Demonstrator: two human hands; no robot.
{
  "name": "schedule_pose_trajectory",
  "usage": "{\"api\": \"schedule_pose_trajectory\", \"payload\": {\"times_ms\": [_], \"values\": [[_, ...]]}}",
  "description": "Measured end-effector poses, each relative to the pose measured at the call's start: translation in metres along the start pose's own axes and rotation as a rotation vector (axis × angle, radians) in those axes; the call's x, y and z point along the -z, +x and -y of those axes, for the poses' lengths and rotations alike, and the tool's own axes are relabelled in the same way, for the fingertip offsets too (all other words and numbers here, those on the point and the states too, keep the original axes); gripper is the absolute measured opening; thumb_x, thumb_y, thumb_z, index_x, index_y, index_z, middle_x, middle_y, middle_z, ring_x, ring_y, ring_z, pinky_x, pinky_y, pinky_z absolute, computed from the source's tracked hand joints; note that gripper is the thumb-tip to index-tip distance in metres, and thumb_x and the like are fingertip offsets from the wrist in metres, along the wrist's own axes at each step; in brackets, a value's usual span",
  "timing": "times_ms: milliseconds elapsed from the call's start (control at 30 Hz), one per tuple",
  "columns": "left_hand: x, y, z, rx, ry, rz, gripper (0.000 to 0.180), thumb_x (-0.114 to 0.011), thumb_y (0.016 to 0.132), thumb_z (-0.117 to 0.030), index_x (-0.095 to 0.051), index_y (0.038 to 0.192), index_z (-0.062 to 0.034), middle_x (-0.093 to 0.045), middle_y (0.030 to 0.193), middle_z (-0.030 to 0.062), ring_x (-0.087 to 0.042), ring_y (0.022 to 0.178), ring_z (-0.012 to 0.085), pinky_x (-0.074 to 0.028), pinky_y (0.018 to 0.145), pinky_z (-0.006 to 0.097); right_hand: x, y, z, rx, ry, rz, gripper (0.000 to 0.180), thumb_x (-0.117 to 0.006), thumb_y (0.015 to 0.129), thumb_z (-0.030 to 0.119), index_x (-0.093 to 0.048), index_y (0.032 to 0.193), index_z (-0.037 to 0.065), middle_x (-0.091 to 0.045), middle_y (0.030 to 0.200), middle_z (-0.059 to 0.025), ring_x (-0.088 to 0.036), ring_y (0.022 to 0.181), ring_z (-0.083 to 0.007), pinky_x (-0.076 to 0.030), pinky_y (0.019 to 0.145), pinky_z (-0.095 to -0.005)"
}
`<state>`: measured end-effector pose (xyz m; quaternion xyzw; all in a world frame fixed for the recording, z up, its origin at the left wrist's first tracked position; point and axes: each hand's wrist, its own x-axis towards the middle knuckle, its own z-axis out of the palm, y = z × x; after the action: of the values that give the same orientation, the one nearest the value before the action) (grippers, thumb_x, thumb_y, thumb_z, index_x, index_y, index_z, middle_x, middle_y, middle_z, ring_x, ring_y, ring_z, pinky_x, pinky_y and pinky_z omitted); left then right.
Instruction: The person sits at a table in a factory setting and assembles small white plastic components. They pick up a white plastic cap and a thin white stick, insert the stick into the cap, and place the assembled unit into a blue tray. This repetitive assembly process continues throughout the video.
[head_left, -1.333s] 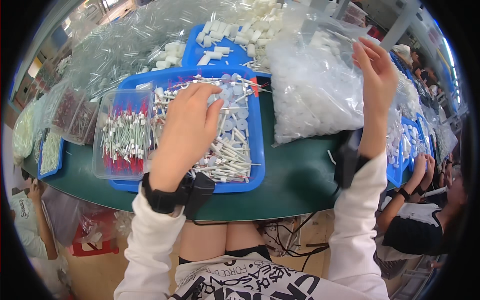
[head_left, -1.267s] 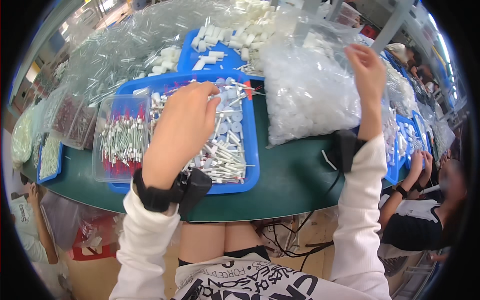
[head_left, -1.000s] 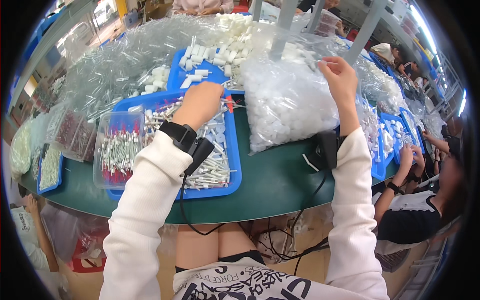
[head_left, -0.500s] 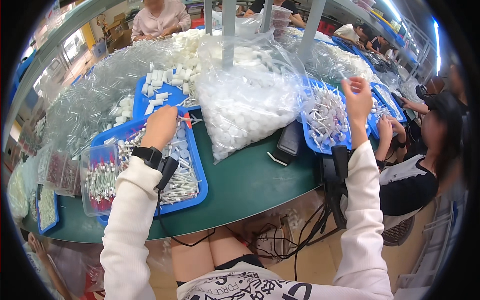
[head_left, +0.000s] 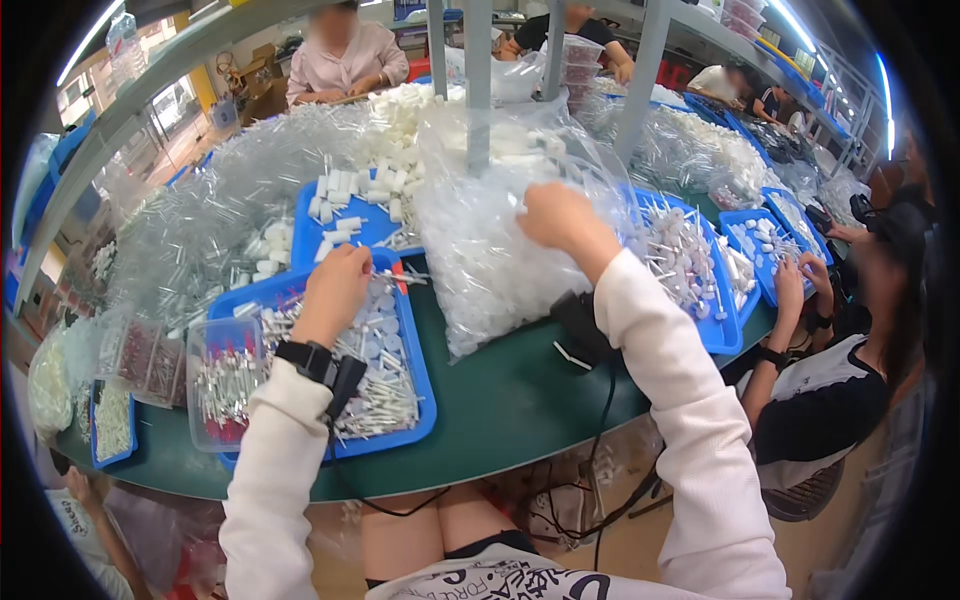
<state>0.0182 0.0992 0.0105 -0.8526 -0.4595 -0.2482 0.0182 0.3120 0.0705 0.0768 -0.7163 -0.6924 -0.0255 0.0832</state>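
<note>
My left hand (head_left: 338, 290) is over the far part of a blue tray (head_left: 425, 400) of thin white sticks and round translucent caps. Its fingers are pinched together; what they hold is hidden. A few thin sticks (head_left: 408, 278) and an orange spot show at the tray corner beside the fingertips. My right hand (head_left: 565, 225), somewhat blurred, is in front of a large clear plastic bag (head_left: 480, 290) full of white caps. The fingers are curled in, and I cannot make out anything between them. Each wrist has a dark strapped device.
A clear box (head_left: 225, 400) of red-and-white sticks sits on the tray's left. Blue trays of white parts (head_left: 335, 250) and stemmed caps (head_left: 685, 260) flank the bag. Clear tubes (head_left: 230, 190) heap up at left. Grey posts (head_left: 477, 90) rise behind. A co-worker's hands (head_left: 800, 275) work at right.
My right hand has swung left from above the right-hand tray of stemmed caps to the front of the plastic bag. The left hand stays at the tray corner. The whole view has shifted slightly.
</note>
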Motion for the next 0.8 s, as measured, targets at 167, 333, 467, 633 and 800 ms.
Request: {"api": "schedule_pose_trajectory", "payload": {"times_ms": [167,333,467,633,800], "values": [[0.004,-0.005,0.011,-0.048,-0.093,0.025,0.009,-0.057,0.077,-0.002,-0.055,0.085,-0.0048,-0.059,0.084,0.0124,-0.057,0.086,0.0324,-0.047,0.072,0.042,-0.022,-0.049,0.029,0.199,0.263,-0.193,0.023,-0.048,0.082,0.013,-0.066,0.092,0.002,-0.064,0.088,-0.0244,-0.062,0.084,-0.0382,-0.049,0.075,-0.0473],[0.000,-0.005,0.003,-0.056,-0.177,0.017,0.013,-0.059,0.077,-0.002,-0.059,0.090,-0.0031,-0.061,0.082,0.0141,-0.059,0.081,0.0339,-0.047,0.071,0.040,-0.030,-0.056,0.028,0.162,0.415,-0.226,0.026,-0.046,0.078,0.003,-0.066,0.094,0.004,-0.064,0.088,-0.0250,-0.061,0.086,-0.0399,-0.047,0.079,-0.0470],[-0.007,-0.005,0.018,-0.082,-0.074,-0.001,0.012,-0.058,0.078,-0.005,-0.063,0.089,-0.0051,-0.059,0.081,0.0145,-0.058,0.080,0.0337,-0.046,0.072,0.040,-0.018,0.002,0.001,-0.002,0.199,-0.144,0.034,-0.054,0.075,0.008,-0.062,0.106,0.002,-0.065,0.098,-0.0204,-0.061,0.094,-0.0382,-0.049,0.082,-0.0436],[-0.014,-0.002,0.018,-0.003,-0.002,0.074,0.012,-0.057,0.082,-0.010,-0.066,0.090,-0.0072,-0.055,0.085,0.0134,-0.057,0.084,0.0325,-0.046,0.074,0.041,-0.033,0.053,-0.013,-0.182,-0.047,0.163,0.035,-0.056,0.075,0.014,-0.064,0.107,0.002,-0.061,0.111,-0.0233,-0.060,0.104,-0.0364,-0.049,0.086,-0.0413],[0.002,-0.011,0.017,0.098,-0.009,-0.112,0.012,-0.059,0.082,-0.017,-0.066,0.085,-0.0082,-0.058,0.082,0.0119,-0.059,0.082,0.0308,-0.048,0.069,0.042,-0.046,0.064,-0.039,-0.062,-0.045,0.202,0.029,-0.059,0.072,0.015,-0.069,0.096,0.002,-0.064,0.101,-0.0238,-0.062,0.098,-0.0371,-0.050,0.082,-0.0389]]}}
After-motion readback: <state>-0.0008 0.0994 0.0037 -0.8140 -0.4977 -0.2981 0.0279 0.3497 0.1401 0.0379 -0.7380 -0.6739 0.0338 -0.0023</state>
